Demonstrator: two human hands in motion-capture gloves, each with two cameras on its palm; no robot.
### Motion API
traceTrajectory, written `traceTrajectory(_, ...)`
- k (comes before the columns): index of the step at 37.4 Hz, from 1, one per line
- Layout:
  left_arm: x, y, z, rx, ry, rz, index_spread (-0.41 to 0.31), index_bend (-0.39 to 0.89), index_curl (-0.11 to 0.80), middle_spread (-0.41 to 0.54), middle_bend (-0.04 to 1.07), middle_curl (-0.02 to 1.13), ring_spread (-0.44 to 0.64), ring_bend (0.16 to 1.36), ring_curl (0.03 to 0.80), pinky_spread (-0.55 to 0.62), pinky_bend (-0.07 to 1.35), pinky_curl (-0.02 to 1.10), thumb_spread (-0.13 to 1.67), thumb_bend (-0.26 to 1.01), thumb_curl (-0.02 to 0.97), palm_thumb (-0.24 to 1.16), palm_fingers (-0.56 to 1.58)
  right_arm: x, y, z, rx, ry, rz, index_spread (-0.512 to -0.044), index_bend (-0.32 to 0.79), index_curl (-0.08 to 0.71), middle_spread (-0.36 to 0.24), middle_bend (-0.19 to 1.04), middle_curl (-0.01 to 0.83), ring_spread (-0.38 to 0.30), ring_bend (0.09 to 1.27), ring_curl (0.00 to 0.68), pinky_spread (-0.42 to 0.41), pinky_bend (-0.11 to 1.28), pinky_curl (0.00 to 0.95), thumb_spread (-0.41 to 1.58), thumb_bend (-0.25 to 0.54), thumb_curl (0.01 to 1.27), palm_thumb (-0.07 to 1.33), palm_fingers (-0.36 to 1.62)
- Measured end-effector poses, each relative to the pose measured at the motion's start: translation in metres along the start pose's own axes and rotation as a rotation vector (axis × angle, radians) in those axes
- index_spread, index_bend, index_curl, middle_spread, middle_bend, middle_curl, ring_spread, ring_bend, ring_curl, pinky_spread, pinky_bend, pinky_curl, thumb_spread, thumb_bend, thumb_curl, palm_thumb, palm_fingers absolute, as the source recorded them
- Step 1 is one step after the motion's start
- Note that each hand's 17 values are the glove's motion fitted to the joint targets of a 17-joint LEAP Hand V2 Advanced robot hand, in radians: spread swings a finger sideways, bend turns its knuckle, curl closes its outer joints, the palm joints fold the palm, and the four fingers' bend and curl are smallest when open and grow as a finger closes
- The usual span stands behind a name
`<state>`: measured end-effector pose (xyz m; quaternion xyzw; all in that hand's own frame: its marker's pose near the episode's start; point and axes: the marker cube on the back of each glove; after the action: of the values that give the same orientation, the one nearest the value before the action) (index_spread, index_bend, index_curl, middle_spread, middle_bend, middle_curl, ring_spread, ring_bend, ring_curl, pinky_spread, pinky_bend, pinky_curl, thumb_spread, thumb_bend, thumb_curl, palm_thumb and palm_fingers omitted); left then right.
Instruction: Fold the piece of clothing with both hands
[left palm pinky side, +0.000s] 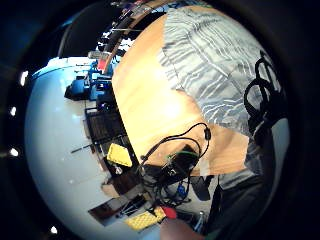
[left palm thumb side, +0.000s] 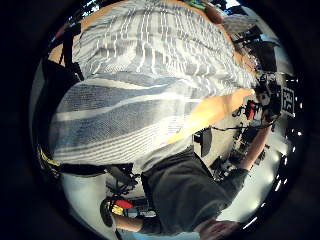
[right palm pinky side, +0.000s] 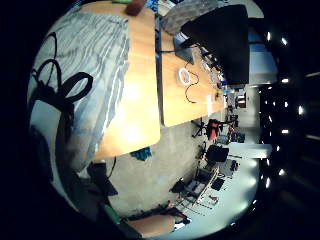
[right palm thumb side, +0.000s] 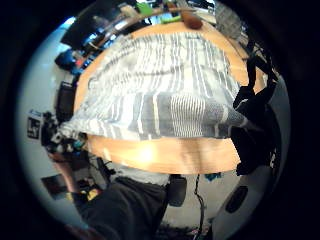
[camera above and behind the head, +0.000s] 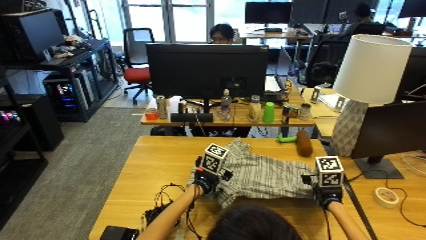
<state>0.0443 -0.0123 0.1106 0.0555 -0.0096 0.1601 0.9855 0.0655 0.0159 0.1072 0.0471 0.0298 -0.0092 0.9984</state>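
Your fingers are pinching the striped garment (camera above and behind the head: 263, 176) at both ends: your left hand (camera above and behind the head: 206, 181) is gripping the cloth at its left side, and your right hand (camera above and behind the head: 326, 192) is gripping the right side, so the grey-and-white fabric is stretching between the two hands. From the outside view, the garment is lying spread over the wooden surface (camera above and behind the head: 163, 165), with its near edge running from one hand to the other just in front of your head, and its far part reaching away from your fingers toward the middle of the surface.

In the left thumb side palm view, the garment (left palm thumb side: 150, 80) is filling most of the frame, with a broad band of striped cloth close under that palm and the rest draping out across the surface beyond it. In the right thumb side palm view, the garment (right palm thumb side: 160, 95) is lying flat on the surface with its near hem folded up toward that palm, and the black glove is showing at the cloth's corner.

Beyond your fingers, past the far edge of the cloth, a brown cylindrical object (camera above and behind the head: 303, 143) is lying on the surface, with a small green item (camera above and behind the head: 285, 140) just beside it. To the right of your right hand, a white lamp (camera above and behind the head: 363, 85) is standing, and a roll of tape (camera above and behind the head: 385, 197) is resting well apart from the garment. Near your left forearm, black cables (camera above and behind the head: 166, 197) are lying on the surface.
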Motion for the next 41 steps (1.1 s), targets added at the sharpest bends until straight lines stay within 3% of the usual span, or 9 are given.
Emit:
traceTrajectory(11,-0.001,0.045,-0.038,0.063,0.056,0.041,-0.297,0.19,0.446,-0.311,0.38,0.49,-0.35,0.48,0.413,-0.42,0.54,0.39,0.72,0.02,0.511,0.87,1.24,0.012,0.026,-0.046,0.052,0.035,-0.008,-0.253,0.18,0.39,-0.17,0.36,0.477,-0.221,0.69,0.455,-0.307,0.62,0.418,0.95,-0.01,0.34,1.13,1.35)
traceTrajectory(16,-0.004,0.047,-0.058,0.089,0.034,0.031,-0.301,0.19,0.462,-0.307,0.39,0.5,-0.35,0.48,0.425,-0.41,0.53,0.39,0.62,0.0,0.561,0.9,1.24,0.018,0.027,-0.069,0.072,0.06,0.011,-0.253,0.18,0.399,-0.171,0.37,0.48,-0.221,0.69,0.456,-0.307,0.62,0.419,0.94,-0.013,0.33,1.13,1.35)
traceTrajectory(21,-0.011,0.019,-0.086,0.115,-0.023,-0.049,-0.301,0.19,0.476,-0.302,0.39,0.52,-0.35,0.49,0.436,-0.41,0.52,0.4,0.56,-0.01,0.603,0.91,1.24,0.016,0.009,-0.093,0.087,0.091,0.066,-0.253,0.18,0.406,-0.172,0.37,0.481,-0.222,0.69,0.458,-0.309,0.62,0.422,0.94,-0.014,0.33,1.13,1.35)
traceTrajectory(27,-0.016,-0.037,-0.109,0.124,-0.071,-0.148,-0.301,0.19,0.489,-0.299,0.38,0.53,-0.34,0.48,0.446,-0.4,0.52,0.41,0.52,-0.02,0.643,0.92,1.23,0.017,-0.041,-0.093,0.089,0.117,0.124,-0.253,0.18,0.412,-0.169,0.37,0.482,-0.222,0.7,0.46,-0.308,0.63,0.424,0.94,-0.016,0.33,1.13,1.35)
traceTrajectory(32,-0.013,-0.091,-0.11,0.139,-0.07,-0.201,-0.297,0.18,0.495,-0.299,0.38,0.54,-0.34,0.47,0.452,-0.4,0.53,0.42,0.51,-0.02,0.67,0.91,1.22,0.023,-0.084,-0.071,0.056,0.104,0.19,-0.249,0.18,0.417,-0.167,0.37,0.483,-0.219,0.7,0.461,-0.308,0.63,0.426,0.95,-0.015,0.32,1.13,1.34)
traceTrajectory(39,0.003,-0.114,-0.099,0.155,-0.107,-0.251,-0.293,0.18,0.501,-0.299,0.37,0.55,-0.34,0.47,0.458,-0.4,0.52,0.42,0.53,-0.02,0.698,0.9,1.21,0.028,-0.128,-0.023,-0.017,0.061,0.25,-0.247,0.18,0.421,-0.167,0.38,0.487,-0.216,0.7,0.462,-0.302,0.63,0.43,0.95,-0.014,0.32,1.13,1.34)
traceTrajectory(41,0.006,-0.127,-0.088,0.144,-0.109,-0.242,-0.291,0.17,0.501,-0.298,0.36,0.55,-0.34,0.48,0.46,-0.4,0.51,0.42,0.53,-0.02,0.704,0.9,1.2,0.027,-0.124,-0.021,-0.016,0.076,0.279,-0.248,0.18,0.423,-0.167,0.38,0.488,-0.217,0.7,0.462,-0.302,0.63,0.43,0.95,-0.014,0.32,1.13,1.34)
